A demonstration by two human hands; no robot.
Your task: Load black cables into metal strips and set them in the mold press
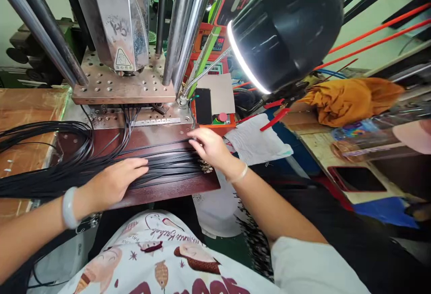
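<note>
Many thin black cables point(175, 163) run side by side across the brown metal worktable, their metal ends point(205, 166) bunched near its right corner. My left hand point(112, 179) lies flat on the cables with its fingers stretched out and together. At the far side of the bundle, my right hand point(209, 147) pinches the end of one black cable between thumb and forefinger. What tips that cable is too small to make out. Other cables pass under the press plate point(124, 94), and a large coil point(81, 139) of them lies to the left.
A dark lamp point(286, 29) shines at upper right. Behind my right hand stands an orange control box with a red button point(221, 117) and a phone point(204, 105). A white cloth point(261, 139) lies right of it. Another person's hand point(414, 136) shows at the right edge.
</note>
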